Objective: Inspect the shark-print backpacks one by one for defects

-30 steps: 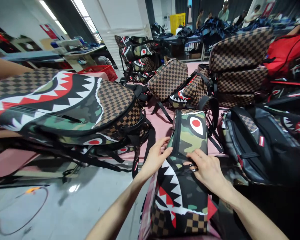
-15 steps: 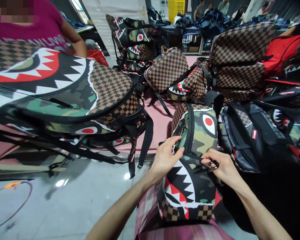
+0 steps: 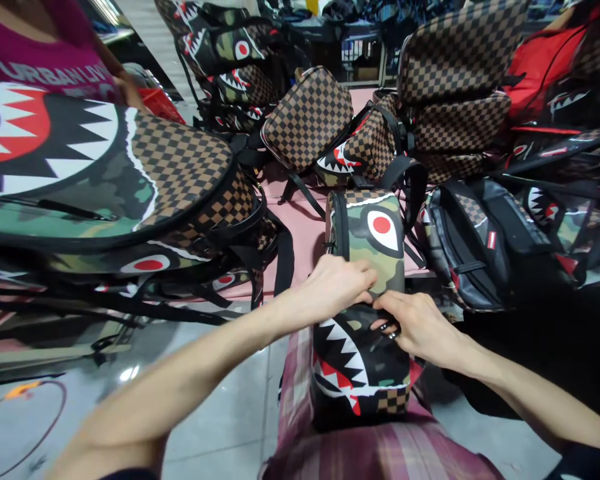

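Note:
A camouflage backpack [image 3: 367, 233] printed with a shark mouth and a red eye leans from my lap onto the pink table edge. My left hand [image 3: 337, 287] lies across its middle, fingers curled and pressing on the fabric. My right hand [image 3: 415, 327] sits just beside it, fingers pinched on a small dark zipper pull at the front pocket. The two hands nearly touch.
A stack of shark-print checkered backpacks [image 3: 130, 173] fills the left of the pink table [image 3: 305, 233]. More checkered bags [image 3: 455, 73] and black bags [image 3: 470, 247] lie behind and to the right. A person in a magenta shirt [image 3: 45, 53] stands at far left. Grey floor [image 3: 180, 413] lies below.
My left hand slid from the bag's left edge onto its middle. My right hand moved left to meet it, still pinching the pull. The view tilted downward and the bag sits lower on my lap.

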{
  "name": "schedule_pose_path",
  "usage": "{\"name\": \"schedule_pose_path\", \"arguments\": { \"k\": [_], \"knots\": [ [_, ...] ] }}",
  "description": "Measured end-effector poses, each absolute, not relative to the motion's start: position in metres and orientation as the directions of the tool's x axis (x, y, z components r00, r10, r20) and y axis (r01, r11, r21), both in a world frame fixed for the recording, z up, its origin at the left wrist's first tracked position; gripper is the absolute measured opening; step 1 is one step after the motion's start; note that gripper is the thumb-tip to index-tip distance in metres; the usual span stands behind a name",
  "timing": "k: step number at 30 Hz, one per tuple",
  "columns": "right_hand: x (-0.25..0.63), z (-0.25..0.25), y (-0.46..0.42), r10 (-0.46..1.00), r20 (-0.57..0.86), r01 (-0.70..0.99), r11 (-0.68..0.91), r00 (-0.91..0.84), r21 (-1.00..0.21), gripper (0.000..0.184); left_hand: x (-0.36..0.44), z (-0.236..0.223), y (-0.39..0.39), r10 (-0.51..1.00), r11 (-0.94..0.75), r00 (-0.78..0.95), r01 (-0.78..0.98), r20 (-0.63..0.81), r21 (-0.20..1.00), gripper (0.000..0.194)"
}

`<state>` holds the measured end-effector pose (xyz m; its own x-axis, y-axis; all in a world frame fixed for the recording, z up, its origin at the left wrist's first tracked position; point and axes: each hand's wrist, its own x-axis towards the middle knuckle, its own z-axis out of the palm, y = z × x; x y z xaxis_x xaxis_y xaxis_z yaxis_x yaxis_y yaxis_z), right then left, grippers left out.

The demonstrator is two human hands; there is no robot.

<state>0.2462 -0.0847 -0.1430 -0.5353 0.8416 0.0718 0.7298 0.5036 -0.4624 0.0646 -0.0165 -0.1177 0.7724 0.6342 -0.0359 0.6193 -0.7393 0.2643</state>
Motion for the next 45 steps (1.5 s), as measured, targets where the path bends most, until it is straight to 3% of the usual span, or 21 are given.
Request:
{"name": "schedule_pose_path", "arguments": {
  "k": [3,6,8,11,13,15,17,18,21,24,29,36,42,45],
  "knots": [
    [0.234,-0.143,-0.087,0.804,0.196,0.584,0.552,-0.562,-0.595,0.021,0.091,-0.116,0.001,0.627,-0.749,0.749,0.655,-0.213,0.098,0.009],
    [0.229,-0.146,-0.093,0.769,0.291,0.467,0.593,-0.569,-0.656,0.024,0.103,-0.125,0.01,0.659,-0.725,0.719,0.686,-0.22,0.069,0.006],
    [0.232,-0.147,-0.095,0.748,0.332,0.46,0.63,-0.574,-0.626,0.028,0.096,-0.127,0.009,0.648,-0.732,0.744,0.667,-0.163,0.136,0.007],
    [0.239,-0.149,-0.097,0.733,0.345,0.502,0.663,-0.587,-0.555,0.026,0.067,-0.116,-0.006,0.72,-0.646,0.694,0.668,0.004,0.369,0.015],
    [0.241,-0.152,-0.097,0.735,0.351,0.527,0.668,-0.581,-0.526,0.021,0.046,-0.107,-0.025,0.864,-0.412,0.503,0.726,-0.016,0.551,0.029],
    [0.238,-0.154,-0.1,0.732,0.374,0.536,0.675,-0.569,-0.507,0.013,0.03,-0.106,-0.046,0.877,-0.047,0.349,0.745,-0.329,0.665,0.047],
    [0.231,-0.156,-0.105,0.72,0.387,0.544,0.691,-0.576,-0.477,0.012,0.022,-0.112,-0.065,0.653,0.328,0.347,0.671,-0.673,0.665,0.061],
    [0.225,-0.156,-0.108,0.689,0.4,0.539,0.724,-0.605,-0.431,0.015,0.021,-0.117,-0.071,0.53,0.476,0.372,0.613,-0.762,0.63,0.066],
    [0.209,-0.156,-0.116,0.518,0.452,0.504,0.848,-0.727,-0.162,0.021,0.021,-0.133,-0.081,0.436,0.708,0.416,0.39,-0.798,0.589,0.055],
    [0.199,-0.162,-0.118,0.455,0.491,0.509,0.86,-0.743,-0.027,0.02,0.019,-0.146,-0.085,0.475,0.775,0.456,0.187,-0.753,0.603,0.033],
    [0.2,-0.181,-0.116,0.519,0.463,0.524,0.842,-0.719,-0.129,0.026,0.019,-0.165,-0.091,0.539,0.8,0.451,-0.011,-0.711,0.6,0.029],
    [0.205,-0.193,-0.123,0.51,0.503,0.527,0.841,-0.698,-0.122,0.027,0.029,-0.173,-0.098,0.578,0.778,0.43,-0.034,-0.694,0.627,0.022],
    [0.205,-0.19,-0.126,0.525,0.526,0.561,0.821,-0.67,-0.105,0.031,0.026,-0.174,-0.097,0.58,0.744,0.444,0.053,-0.683,0.667,0.027],
    [0.209,-0.185,-0.128,0.533,0.554,0.576,0.81,-0.64,-0.114,0.032,0.02,-0.167,-0.094,0.599,0.599,0.397,0.354,-0.695,0.718,0.031]
  ]
}}
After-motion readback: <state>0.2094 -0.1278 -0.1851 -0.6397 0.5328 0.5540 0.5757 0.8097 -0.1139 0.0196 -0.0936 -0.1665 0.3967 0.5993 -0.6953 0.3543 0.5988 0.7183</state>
